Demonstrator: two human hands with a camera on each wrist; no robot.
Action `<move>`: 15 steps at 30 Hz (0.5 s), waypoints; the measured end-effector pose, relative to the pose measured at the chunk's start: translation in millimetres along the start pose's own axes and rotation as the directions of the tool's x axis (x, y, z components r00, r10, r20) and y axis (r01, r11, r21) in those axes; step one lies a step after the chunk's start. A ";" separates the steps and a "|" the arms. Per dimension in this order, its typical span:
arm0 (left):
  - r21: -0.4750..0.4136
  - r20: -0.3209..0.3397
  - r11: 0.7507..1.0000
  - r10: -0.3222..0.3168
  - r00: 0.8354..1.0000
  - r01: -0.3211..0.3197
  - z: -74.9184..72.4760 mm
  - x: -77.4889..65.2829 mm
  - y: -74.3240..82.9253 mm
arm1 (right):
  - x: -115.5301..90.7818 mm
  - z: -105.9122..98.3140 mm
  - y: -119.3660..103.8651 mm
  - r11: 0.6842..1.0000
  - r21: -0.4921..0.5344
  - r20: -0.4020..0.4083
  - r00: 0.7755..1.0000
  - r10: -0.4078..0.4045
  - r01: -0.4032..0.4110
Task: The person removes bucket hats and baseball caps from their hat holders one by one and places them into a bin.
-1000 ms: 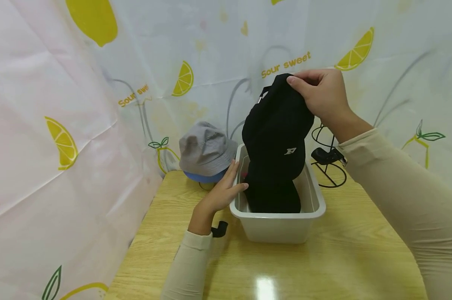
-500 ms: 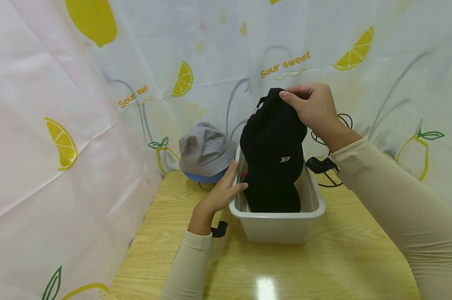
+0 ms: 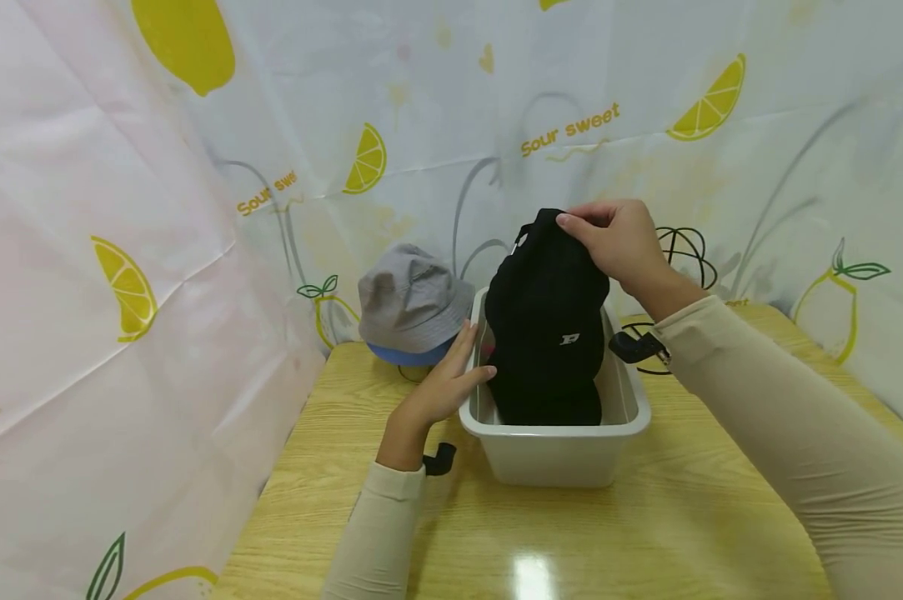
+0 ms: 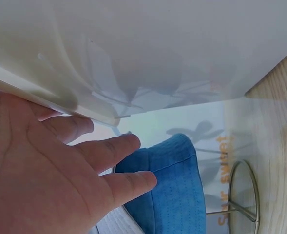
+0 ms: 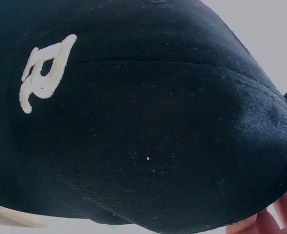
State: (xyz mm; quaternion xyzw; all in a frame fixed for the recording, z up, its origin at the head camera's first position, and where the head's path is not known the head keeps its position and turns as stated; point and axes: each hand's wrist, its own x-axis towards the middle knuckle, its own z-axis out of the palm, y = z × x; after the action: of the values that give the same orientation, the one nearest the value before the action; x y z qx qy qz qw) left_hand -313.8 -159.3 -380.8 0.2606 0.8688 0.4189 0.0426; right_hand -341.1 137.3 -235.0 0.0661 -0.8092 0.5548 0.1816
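A black baseball cap [image 3: 544,292] with a white letter stands brim down in a white plastic bin [image 3: 556,458], its crown rising above the rim. My right hand [image 3: 619,242] pinches the cap's upper back edge between thumb and fingers. In the right wrist view the cap's dark crown [image 5: 158,131] fills most of the picture, with fingertips at the lower right corner. My left hand [image 3: 443,387] rests at the bin's left rim, fingers extended along it and thumb reaching over it. The left wrist view shows those spread fingers beside the bin's outer wall [image 4: 158,53].
Left of the bin, a grey bucket hat [image 3: 413,296] with a blue underside [image 4: 175,180] sits on a wire stand [image 4: 256,195]. Behind the right forearm is a black wire stand [image 3: 676,231]. A lemon-print sheet [image 3: 271,108] hangs behind the wooden table [image 3: 331,450].
My right hand has come down with the cap, whose crown sits lower in the bin and covers more of its brim. The left hand has stayed at the rim.
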 end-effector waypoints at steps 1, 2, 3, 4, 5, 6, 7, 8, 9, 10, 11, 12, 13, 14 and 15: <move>-0.001 0.000 1.000 0.001 1.000 -0.001 -0.1 0.0 0.0 | 0.2 1.3 1.6 1.000 -0.005 0.007 1.000 0.004 -0.004; 0.000 0.000 1.000 0.003 1.000 -0.003 -0.2 0.2 -0.4 | 0.2 2.4 3.2 1.000 -0.009 0.016 1.000 0.010 -0.010; 0.002 -0.001 1.000 0.007 1.000 -0.007 -0.4 0.4 -0.9 | 0.2 3.3 4.8 1.000 -0.016 0.025 1.000 0.015 -0.015; 0.003 -0.001 1.000 0.011 1.000 -0.011 -0.5 0.7 -1.5 | 0.2 4.1 6.4 0.999 -0.026 0.033 0.999 0.019 -0.019; 0.005 -0.002 1.000 0.013 1.000 -0.013 -0.8 0.7 -1.4 | 0.2 4.7 7.9 0.999 -0.036 0.041 0.999 0.025 -0.023; 0.008 -0.003 1.000 0.014 1.000 -0.014 -0.9 0.5 -1.6 | 0.2 5.6 9.8 0.999 -0.047 0.049 0.998 0.027 -0.025; 0.010 -0.003 1.000 0.015 1.000 -0.015 -0.9 0.8 -1.7 | 0.3 6.0 11.5 0.998 -0.060 0.057 0.998 0.032 -0.028; 0.012 -0.005 1.000 0.015 1.000 -0.015 -1.0 1.0 -1.6 | 0.3 6.4 13.3 0.997 -0.073 0.064 0.997 0.034 -0.029; 0.012 -0.005 1.000 0.015 1.000 -0.015 -1.0 1.2 -1.7 | 0.5 6.9 15.1 0.996 -0.087 0.068 0.997 0.030 -0.024; 0.013 -0.006 1.000 0.013 1.000 -0.013 -1.0 1.3 -1.5 | 0.6 7.5 17.1 0.995 -0.100 0.072 0.997 0.024 -0.017; 0.014 -0.007 1.000 0.013 1.000 -0.013 -1.0 1.4 -1.6 | 0.6 8.1 19.2 0.994 -0.111 0.073 0.997 0.017 -0.009; 0.015 -0.006 1.000 0.012 1.000 -0.012 -0.9 1.4 -1.6 | 0.4 8.8 21.2 0.993 -0.120 0.075 0.997 0.011 -0.002; 0.014 -0.006 1.000 0.012 1.000 -0.012 -0.7 1.2 -1.7 | 0.0 9.5 23.1 0.992 -0.128 0.076 0.997 0.007 0.003; 0.014 -0.007 1.000 0.012 1.000 -0.012 -0.5 1.2 -2.1 | -0.3 10.1 24.9 0.990 -0.137 0.075 0.997 0.002 0.009; 0.014 -0.007 1.000 0.013 1.000 -0.013 -0.2 1.1 -2.5 | -0.7 10.9 26.8 0.989 -0.144 0.078 0.997 -0.002 0.013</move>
State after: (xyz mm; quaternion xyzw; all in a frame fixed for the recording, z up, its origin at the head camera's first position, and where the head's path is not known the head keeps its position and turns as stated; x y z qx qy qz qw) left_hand -315.9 -160.2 -382.4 0.2653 0.8700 0.4140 0.0351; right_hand -351.1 137.2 -262.1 0.0772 -0.8536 0.4909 0.1565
